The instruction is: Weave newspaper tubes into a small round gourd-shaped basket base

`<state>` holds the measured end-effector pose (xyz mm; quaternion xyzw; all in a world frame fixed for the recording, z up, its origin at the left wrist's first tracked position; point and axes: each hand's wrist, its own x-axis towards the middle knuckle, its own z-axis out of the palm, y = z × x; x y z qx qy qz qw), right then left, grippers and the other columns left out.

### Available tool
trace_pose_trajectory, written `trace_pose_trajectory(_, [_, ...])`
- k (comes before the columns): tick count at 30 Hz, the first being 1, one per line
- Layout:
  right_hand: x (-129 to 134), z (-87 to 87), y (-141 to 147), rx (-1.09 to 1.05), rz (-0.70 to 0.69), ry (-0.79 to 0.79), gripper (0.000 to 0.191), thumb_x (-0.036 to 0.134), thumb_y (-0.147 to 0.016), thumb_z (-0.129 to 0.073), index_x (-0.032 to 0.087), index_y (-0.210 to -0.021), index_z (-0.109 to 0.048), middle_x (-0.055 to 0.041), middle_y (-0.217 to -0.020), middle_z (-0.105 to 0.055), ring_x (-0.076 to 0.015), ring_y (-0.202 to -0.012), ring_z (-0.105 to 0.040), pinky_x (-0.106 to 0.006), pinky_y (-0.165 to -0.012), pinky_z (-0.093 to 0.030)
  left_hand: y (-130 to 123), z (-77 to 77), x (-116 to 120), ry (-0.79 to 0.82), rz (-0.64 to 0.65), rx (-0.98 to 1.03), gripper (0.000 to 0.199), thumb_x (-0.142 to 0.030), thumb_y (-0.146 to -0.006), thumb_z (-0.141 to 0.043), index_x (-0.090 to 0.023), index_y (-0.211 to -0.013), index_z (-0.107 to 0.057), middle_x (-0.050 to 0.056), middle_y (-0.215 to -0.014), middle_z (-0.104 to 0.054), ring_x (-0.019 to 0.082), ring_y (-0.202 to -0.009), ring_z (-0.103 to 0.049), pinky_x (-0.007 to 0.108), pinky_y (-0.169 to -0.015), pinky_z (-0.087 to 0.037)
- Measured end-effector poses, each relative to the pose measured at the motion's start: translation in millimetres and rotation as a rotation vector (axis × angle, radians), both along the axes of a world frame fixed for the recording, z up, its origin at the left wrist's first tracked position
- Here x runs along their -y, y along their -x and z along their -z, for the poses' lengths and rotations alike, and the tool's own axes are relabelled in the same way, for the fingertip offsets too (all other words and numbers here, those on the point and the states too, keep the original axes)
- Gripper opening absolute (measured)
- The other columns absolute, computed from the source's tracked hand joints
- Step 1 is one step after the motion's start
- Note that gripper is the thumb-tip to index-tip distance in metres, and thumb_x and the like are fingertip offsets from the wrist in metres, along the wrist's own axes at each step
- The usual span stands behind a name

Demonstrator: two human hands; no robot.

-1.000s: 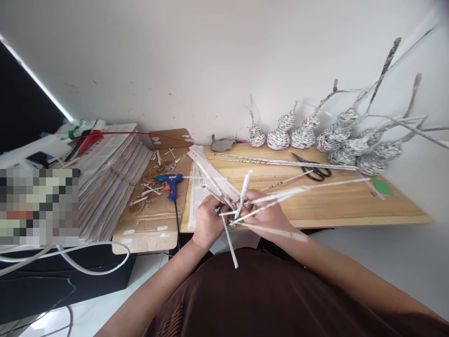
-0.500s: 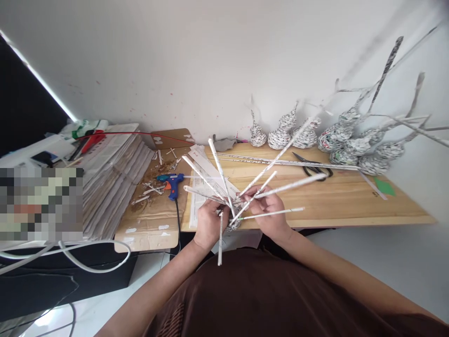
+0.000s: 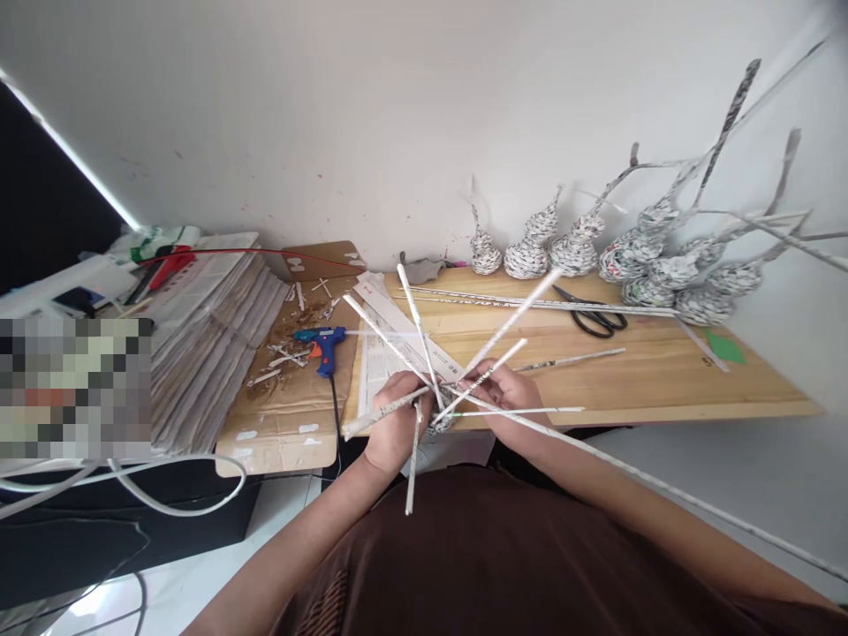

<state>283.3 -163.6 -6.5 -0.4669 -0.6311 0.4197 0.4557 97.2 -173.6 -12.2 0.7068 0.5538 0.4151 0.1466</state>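
Our left hand (image 3: 392, 426) closes around the side of a small woven paper base (image 3: 438, 426) at the desk's (image 3: 662, 380) front edge, probably to steady it; we cannot tell whether it touches the wood. Our right hand (image 3: 511, 405) has thumb and fingertips pinched at the inner end of a paper tube, seemingly to control it close to the weave; which tube is unclear. The others fan outward, perhaps to stay separate. The scissors (image 3: 571, 302) lie towards the back edge, likely within our reach, and the glue gun (image 3: 326, 343) rests on cardboard (image 3: 278, 452) beyond the left edge.

We count one base, about nine tubes radiating from it, one pair of scissors, one glue gun and at least six woven paper gourds (image 3: 528, 262) along the back edge, overlapping towards the right corner.
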Motion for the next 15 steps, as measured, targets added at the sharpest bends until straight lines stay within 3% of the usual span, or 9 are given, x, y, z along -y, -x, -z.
trace_pose_trajectory(2, [9,3.8,5,-0.080,-0.062,0.026,0.017,0.034,-0.087,-0.064,0.021,-0.099,-0.065,-0.0044,-0.095,-0.074,-0.0192,-0.085,-0.071,-0.030,-0.074,-0.057,0,2.3,-1,-0.004,-0.021,0.011,0.015,-0.014,-0.085,-0.060,-0.020,-0.090,-0.073,0.004,-0.087,-0.074,0.019,-0.085,-0.069,0.031,-0.080,-0.053])
trace_pose_trajectory(5, [16,10.2,11,-0.138,-0.098,0.080,0.024,0.032,-0.088,-0.063,0.021,-0.109,-0.065,-0.0071,-0.106,-0.073,-0.0208,-0.090,-0.072,-0.030,-0.072,-0.059,0,4.2,-2,-0.003,-0.051,0.020,0.013,-0.014,-0.082,-0.062,-0.019,-0.087,-0.073,0.005,-0.084,-0.072,0.020,-0.083,-0.068,0.030,-0.077,-0.052])
trace_pose_trajectory(10, [10,17.6,17,-0.133,-0.042,0.045,0.023,0.037,-0.091,-0.060,0.019,-0.102,-0.070,-0.0078,-0.097,-0.074,-0.0218,-0.086,-0.072,-0.033,-0.075,-0.060,5,2.4,-1,-0.019,-0.010,0.013,0.014,-0.016,-0.082,-0.062,-0.021,-0.086,-0.074,0.003,-0.081,-0.070,0.019,-0.081,-0.065,0.029,-0.074,-0.050])
trace_pose_trajectory(15, [8,12.2,19,-0.116,-0.005,0.064,0.022,0.039,-0.088,-0.065,0.019,-0.093,-0.073,-0.0068,-0.090,-0.075,-0.0219,-0.082,-0.072,-0.033,-0.073,-0.059,6,-2.3,2,0.027,0.065,0.057,0.018,-0.014,-0.082,-0.060,-0.022,-0.089,-0.075,0.004,-0.088,-0.071,0.018,-0.084,-0.065,0.028,-0.076,-0.051])
